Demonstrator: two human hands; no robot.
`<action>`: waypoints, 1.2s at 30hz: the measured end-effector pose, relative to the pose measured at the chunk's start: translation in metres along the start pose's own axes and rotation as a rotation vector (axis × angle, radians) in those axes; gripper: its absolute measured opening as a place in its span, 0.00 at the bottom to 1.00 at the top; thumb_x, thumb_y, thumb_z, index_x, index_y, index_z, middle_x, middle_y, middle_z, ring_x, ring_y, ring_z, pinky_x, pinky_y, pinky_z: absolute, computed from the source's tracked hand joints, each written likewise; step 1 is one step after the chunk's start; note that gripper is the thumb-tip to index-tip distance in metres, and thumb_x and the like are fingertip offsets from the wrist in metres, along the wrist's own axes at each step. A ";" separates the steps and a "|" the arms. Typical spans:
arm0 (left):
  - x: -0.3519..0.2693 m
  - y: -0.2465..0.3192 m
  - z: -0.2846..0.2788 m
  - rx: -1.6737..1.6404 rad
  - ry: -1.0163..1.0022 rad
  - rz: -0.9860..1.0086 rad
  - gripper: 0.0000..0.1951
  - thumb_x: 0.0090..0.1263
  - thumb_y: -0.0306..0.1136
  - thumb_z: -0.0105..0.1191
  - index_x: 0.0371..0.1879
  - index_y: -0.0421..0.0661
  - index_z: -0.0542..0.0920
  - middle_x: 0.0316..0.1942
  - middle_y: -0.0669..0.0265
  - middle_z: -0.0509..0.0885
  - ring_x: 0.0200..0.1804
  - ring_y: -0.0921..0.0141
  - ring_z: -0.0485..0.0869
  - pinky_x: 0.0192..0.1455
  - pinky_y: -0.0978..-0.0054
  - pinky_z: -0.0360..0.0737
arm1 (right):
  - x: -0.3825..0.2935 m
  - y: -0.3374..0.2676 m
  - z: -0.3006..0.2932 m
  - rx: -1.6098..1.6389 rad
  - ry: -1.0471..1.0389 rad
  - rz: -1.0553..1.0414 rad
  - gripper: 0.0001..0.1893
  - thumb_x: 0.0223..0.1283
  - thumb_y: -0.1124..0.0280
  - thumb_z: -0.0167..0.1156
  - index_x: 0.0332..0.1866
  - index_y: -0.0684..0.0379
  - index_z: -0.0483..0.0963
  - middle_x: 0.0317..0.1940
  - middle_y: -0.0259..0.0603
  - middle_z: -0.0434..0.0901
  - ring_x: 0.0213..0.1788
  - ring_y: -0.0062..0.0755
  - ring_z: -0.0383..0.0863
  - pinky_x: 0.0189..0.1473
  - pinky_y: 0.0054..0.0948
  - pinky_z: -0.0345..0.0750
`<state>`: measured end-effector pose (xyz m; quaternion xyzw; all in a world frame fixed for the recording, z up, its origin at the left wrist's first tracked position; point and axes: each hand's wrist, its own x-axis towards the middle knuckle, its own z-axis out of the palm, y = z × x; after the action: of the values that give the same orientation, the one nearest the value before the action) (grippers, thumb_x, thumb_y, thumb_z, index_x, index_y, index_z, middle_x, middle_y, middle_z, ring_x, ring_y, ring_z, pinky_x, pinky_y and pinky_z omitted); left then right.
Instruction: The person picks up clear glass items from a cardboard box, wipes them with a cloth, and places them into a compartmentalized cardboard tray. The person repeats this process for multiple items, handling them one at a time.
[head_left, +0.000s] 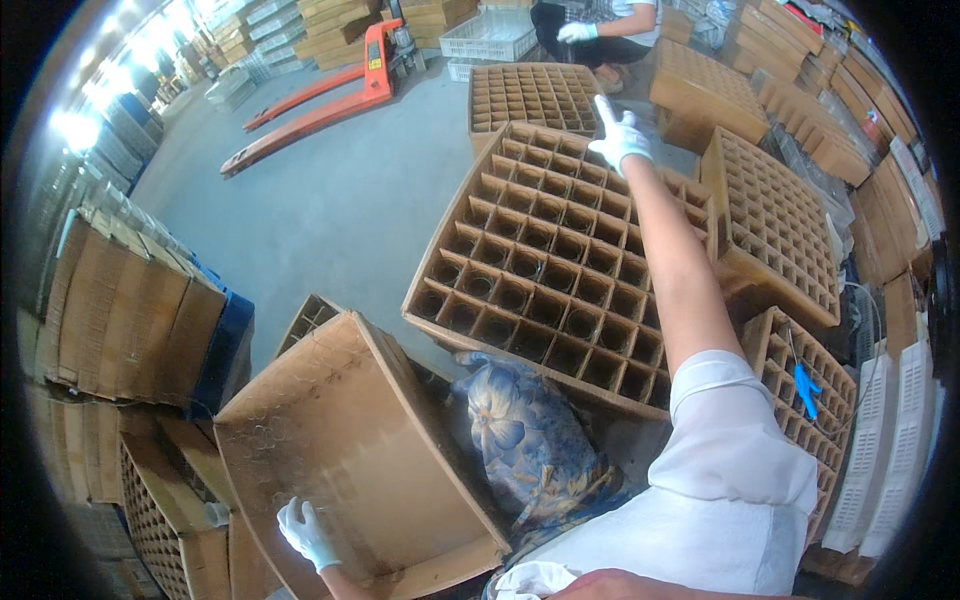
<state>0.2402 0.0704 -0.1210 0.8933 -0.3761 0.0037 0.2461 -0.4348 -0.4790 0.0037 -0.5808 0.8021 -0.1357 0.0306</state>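
My right hand (621, 139), in a white glove, reaches over the far edge of a large divided cardboard box (555, 255). Its fingers are spread, with nothing visible in them. Round glass rims show in many of that box's cells. My left hand (306, 534), also white-gloved, is over a shallow cardboard box without dividers (375, 457); its fingers are apart and hold nothing. Whether the left hand touches the cardboard I cannot tell. Faint clear round shapes lie along that box's far left side. A blue flowered cloth (517, 435) covers my leg between the two boxes.
A red pallet jack (375, 75) stands on the floor ahead. Divided boxes (780, 217) stand at the right, one with a blue air blow gun (806, 390) on it. Stacked cartons (127, 307) rise at the left. Another person (630, 30) sits beyond the boxes, near white crates (487, 36).
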 end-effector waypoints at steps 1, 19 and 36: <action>-0.007 0.033 -0.008 -0.063 0.018 0.065 0.13 0.67 0.31 0.64 0.48 0.39 0.87 0.48 0.59 0.84 0.55 0.58 0.80 0.62 0.59 0.76 | -0.010 0.000 0.000 -0.091 0.167 -0.102 0.51 0.68 0.57 0.69 0.87 0.25 0.42 0.82 0.59 0.54 0.64 0.53 0.81 0.62 0.47 0.81; -0.112 0.245 0.003 -1.006 -0.712 0.415 0.39 0.56 0.32 0.78 0.69 0.42 0.74 0.57 0.61 0.83 0.55 0.66 0.82 0.57 0.67 0.80 | -0.455 -0.176 -0.023 1.691 -0.712 -0.945 0.41 0.60 0.74 0.74 0.77 0.66 0.63 0.47 0.41 0.84 0.47 0.25 0.86 0.51 0.26 0.84; -0.115 0.278 -0.032 -1.240 -1.150 0.122 0.33 0.59 0.28 0.78 0.62 0.38 0.75 0.49 0.61 0.86 0.47 0.72 0.86 0.46 0.73 0.85 | -0.424 -0.158 -0.005 2.294 -1.226 -0.628 0.38 0.76 0.66 0.60 0.84 0.62 0.53 0.45 0.50 0.85 0.45 0.35 0.88 0.49 0.34 0.86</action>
<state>-0.0237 -0.0039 0.0069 0.4376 -0.4244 -0.6448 0.4611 -0.1526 -0.1252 0.0029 -0.3522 -0.0742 -0.4485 0.8181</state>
